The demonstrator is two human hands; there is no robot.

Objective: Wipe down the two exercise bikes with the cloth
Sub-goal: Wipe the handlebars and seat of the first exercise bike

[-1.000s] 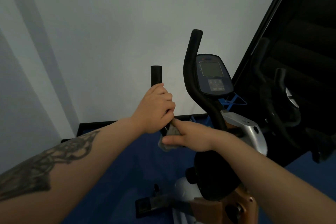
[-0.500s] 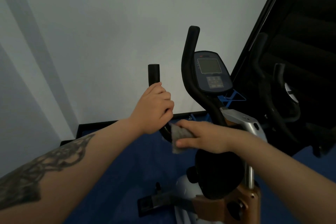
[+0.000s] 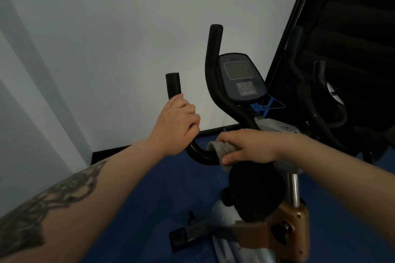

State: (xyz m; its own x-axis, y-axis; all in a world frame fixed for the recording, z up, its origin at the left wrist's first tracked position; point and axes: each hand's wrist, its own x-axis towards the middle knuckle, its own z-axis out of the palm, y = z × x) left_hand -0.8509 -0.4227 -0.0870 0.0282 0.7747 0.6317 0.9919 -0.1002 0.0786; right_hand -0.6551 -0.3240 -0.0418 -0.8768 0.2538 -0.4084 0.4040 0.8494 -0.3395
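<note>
We see one exercise bike (image 3: 254, 209) close in front, standing on the blue floor (image 3: 136, 220) near the pale wall (image 3: 106, 38). No containers show except a blue wire holder (image 3: 268, 105) just under the console (image 3: 241, 79); we cannot tell if anything sits in it. The left hand (image 3: 176, 126) is clenched round the left handlebar (image 3: 173, 86), fingers wrapped on the upright grip, with the black end of the grip sticking out above the fist. The right hand (image 3: 250, 146) grasps the grey cloth (image 3: 221, 149), thumb below and fingers on top, pinching it round the curved low part of that same bar. The cloth sits just right of the left hand, close but apart, a short run of bare black tube between them. A corner of the cloth hangs under the right thumb. The right handlebar (image 3: 214, 49) rises bare beside the console, touched by neither hand. The black saddle (image 3: 255, 190) lies directly below the right hand, on a chrome post (image 3: 294, 188). At the right edge a second bike (image 3: 320, 96) stands in a dark area, well apart from both hands; its details are too dim to tell. A tattoo (image 3: 49, 205) covers the left forearm at lower left.
</note>
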